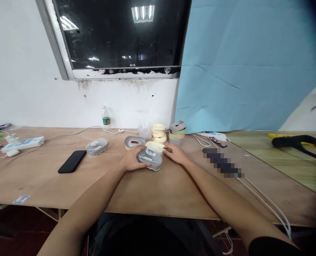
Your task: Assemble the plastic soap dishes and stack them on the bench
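while it sits near the middle of the wooden table (158, 192), just in front of the person, the grey lidded box (150, 159) is gripped from its left side by the left hand (131, 159), whose fingers curl together around the box's edge with the thumb on the near rim. the right hand (175, 153) lies at the box's right, palm down with its fingers close together, fingertips reaching the right end of a cream tray (154, 146) that rests just behind the box and touches it; whether they pinch the tray or only touch it cannot be told.

just behind the left hand stands a grey-rimmed box (134, 142). further back are a clear tub (144, 130), a stack of cream pieces (158, 133) and a stack of grey, green and pink pieces (177, 133). to the left lie a clear-lidded box (97, 147) and a black phone (72, 161), well apart from the hands. a water bottle (106, 117) stands by the wall, a white power strip (25, 143) lies at the far left, and white cables (264, 202) run along the right.
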Demonstrator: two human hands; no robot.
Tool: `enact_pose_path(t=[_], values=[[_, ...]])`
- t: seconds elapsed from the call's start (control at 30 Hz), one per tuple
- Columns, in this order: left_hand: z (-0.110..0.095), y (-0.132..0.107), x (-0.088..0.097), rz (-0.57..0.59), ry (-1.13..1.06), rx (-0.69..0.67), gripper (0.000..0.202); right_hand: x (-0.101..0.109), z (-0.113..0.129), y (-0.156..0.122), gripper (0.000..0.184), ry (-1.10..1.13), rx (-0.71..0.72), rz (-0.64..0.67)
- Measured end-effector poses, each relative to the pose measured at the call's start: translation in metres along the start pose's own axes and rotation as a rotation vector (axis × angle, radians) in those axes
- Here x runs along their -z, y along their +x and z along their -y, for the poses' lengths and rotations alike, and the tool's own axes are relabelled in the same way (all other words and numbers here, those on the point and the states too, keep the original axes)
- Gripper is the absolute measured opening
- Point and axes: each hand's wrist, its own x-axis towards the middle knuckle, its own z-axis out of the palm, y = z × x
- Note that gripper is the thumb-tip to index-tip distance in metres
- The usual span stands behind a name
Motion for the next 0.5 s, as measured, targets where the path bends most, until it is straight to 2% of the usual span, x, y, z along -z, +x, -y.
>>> enact_pose_path(t=[0.13, 0.3, 0.4, 0.5], values=[[0.0, 0.001, -0.005, 0.013, -0.027, 0.026, 0.08, -0.002, -0.002, 0.0, 0.022, 0.004, 0.009, -0.011], [-0.003, 0.002, -0.007, -0.034, -0.111, 0.078, 0.077, -0.001, -0.002, 0.0, 0.021, 0.033, 0.025, -0.017], [0.002, 0.003, -0.004, -0.138, -0.143, 0.159, 0.071, 0.002, 0.002, 0.0, 0.022, 0.039, 0.028, -0.047], [0.015, 0.005, 0.001, -0.32, -0.136, 0.29, 0.056, 0.006, 0.008, -0.001, 0.024, 0.035, 0.021, -0.071]])
